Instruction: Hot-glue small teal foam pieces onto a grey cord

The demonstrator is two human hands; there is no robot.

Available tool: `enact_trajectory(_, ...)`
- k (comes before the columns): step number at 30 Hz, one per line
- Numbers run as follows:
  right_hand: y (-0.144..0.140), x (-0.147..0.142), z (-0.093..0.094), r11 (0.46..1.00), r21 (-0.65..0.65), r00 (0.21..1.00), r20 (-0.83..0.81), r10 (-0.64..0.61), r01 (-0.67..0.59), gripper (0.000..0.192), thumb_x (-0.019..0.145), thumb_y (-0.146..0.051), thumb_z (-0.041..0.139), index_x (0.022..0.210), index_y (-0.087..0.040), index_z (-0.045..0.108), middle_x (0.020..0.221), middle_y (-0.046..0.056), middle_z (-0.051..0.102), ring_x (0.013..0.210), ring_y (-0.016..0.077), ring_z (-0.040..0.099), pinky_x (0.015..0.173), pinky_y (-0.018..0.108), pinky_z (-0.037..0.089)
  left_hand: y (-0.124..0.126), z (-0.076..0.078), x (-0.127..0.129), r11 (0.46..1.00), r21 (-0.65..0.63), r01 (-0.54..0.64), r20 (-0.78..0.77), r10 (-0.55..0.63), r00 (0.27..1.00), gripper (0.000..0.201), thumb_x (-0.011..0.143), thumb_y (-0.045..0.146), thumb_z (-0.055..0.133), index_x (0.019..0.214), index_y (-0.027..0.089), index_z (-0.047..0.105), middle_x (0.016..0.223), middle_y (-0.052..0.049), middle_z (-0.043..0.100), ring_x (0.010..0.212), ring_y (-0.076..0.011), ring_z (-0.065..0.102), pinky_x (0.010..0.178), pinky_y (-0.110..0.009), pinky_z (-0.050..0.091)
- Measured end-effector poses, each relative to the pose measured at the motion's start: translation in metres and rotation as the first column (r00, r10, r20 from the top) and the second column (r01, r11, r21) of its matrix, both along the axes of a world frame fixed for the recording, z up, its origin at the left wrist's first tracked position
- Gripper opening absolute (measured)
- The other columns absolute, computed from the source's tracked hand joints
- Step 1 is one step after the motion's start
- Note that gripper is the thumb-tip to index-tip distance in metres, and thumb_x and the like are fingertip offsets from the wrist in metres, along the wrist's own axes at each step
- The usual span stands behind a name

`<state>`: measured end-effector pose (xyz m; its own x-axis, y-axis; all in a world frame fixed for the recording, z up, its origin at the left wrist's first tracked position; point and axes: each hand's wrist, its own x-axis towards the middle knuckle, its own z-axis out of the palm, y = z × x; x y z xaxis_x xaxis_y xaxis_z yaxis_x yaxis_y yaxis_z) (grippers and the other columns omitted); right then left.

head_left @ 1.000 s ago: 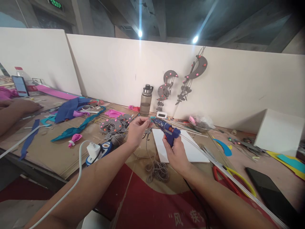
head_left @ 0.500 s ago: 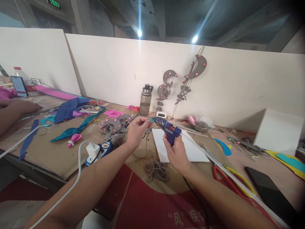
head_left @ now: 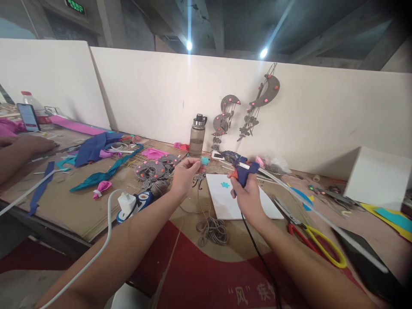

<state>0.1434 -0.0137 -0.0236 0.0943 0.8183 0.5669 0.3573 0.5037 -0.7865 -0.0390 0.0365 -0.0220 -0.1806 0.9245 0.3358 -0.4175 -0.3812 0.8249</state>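
Observation:
My left hand (head_left: 185,176) pinches a small teal flower-shaped cutout (head_left: 204,161) at its fingertips, held up above the table. A grey string hangs from that hand down to a coil of grey cord (head_left: 212,229). My right hand (head_left: 246,195) grips a blue hot glue gun (head_left: 240,165), with its nozzle pointing left and a clear glue stick trailing to the right. Below the gun lies a white board (head_left: 254,206) with a second teal cutout (head_left: 225,185) on it.
Scissors with red and yellow handles (head_left: 317,242) lie to the right, beside a black phone (head_left: 370,262). A water bottle (head_left: 196,135) stands by the white wall. Grey felt pieces (head_left: 154,169), a white charger (head_left: 127,202) and coloured fabric scraps lie left. Another person's hand (head_left: 25,143) rests far left.
My right hand has pulled the glue gun to the right, away from the teal cutout in my left hand. The second teal cutout on the white board now shows.

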Motion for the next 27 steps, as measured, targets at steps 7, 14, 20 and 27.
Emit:
enact_trajectory(7,0.053,0.055,-0.007,0.889,-0.405,0.968,0.208,-0.14,0.215,0.027,0.076,-0.034,0.054,0.095,-0.015,0.054,0.081,0.006,0.067,0.058,0.014,0.057,0.057,0.027,0.045,0.0,-0.004,0.0,1.0,0.028,-0.014,-0.079,0.016,0.997,0.02,0.069,0.032,0.071,0.076,0.015,0.065,0.07,-0.003,0.066,0.061,-0.0119,0.06,0.063,-0.028,0.05)
enact_trajectory(14,0.066,0.078,-0.018,0.719,-0.44,0.746,0.645,-0.163,0.538,0.038,0.083,-0.037,0.048,0.101,-0.008,0.064,0.102,0.024,0.068,0.096,0.0309,0.065,0.075,0.036,0.045,-0.006,-0.001,-0.001,0.996,0.055,-0.067,-0.238,0.078,0.968,0.017,0.07,0.031,0.069,0.075,0.015,0.066,0.065,-0.001,0.063,0.052,-0.0089,0.051,0.053,-0.023,0.042)
enact_trajectory(20,0.062,0.08,-0.016,0.723,-0.342,0.552,0.831,-0.066,0.6,0.052,0.088,-0.049,0.043,0.097,-0.003,0.067,0.106,0.029,0.065,0.102,0.0341,0.063,0.082,0.039,0.045,-0.009,-0.004,-0.002,0.975,0.148,-0.166,-0.362,0.21,0.908,0.014,0.073,0.031,0.067,0.076,0.017,0.068,0.071,-0.001,0.065,0.058,-0.0106,0.053,0.056,-0.023,0.04)
enact_trajectory(27,0.036,0.056,0.006,0.838,-0.033,0.512,0.804,-0.301,0.544,0.032,0.087,-0.042,0.048,0.081,-0.014,0.063,0.087,0.018,0.068,0.086,0.0274,0.064,0.076,0.038,0.045,-0.017,0.001,0.0,0.9,0.365,-0.24,-0.488,0.404,0.773,0.005,0.076,0.023,0.062,0.073,0.02,0.065,0.087,-0.004,0.069,0.07,-0.0142,0.055,0.064,-0.027,0.04)
